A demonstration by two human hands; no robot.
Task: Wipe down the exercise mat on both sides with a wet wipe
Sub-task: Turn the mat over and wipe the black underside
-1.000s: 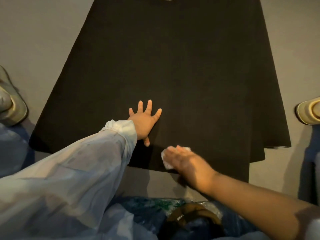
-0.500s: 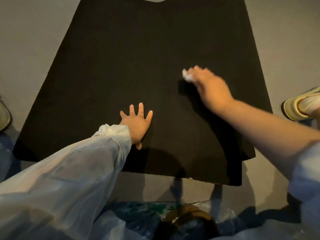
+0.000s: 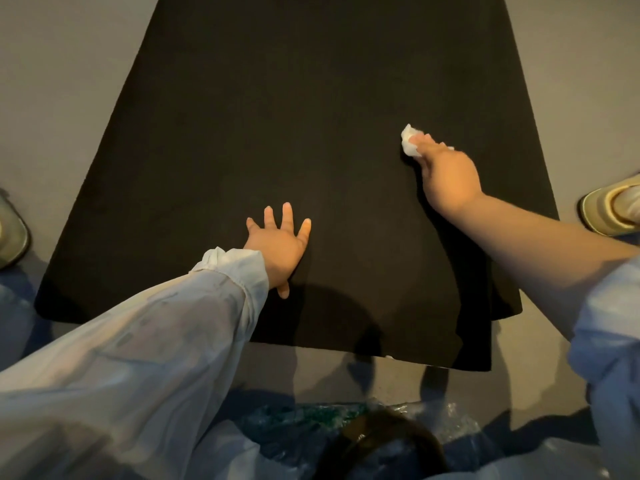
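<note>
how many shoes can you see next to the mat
2. One shoe lies at the left edge of the picture beside the black mat; the other shoe is at the right edge. Both are cut off by the frame.

The floor (image 3: 62,98) was plain and grey. A big black mat (image 3: 311,116) lay flat on it, under both hands. A pale shoe (image 3: 613,213) stood on the floor just right of the right hand, and another shoe (image 3: 10,233) stood far left of the left hand.
</note>
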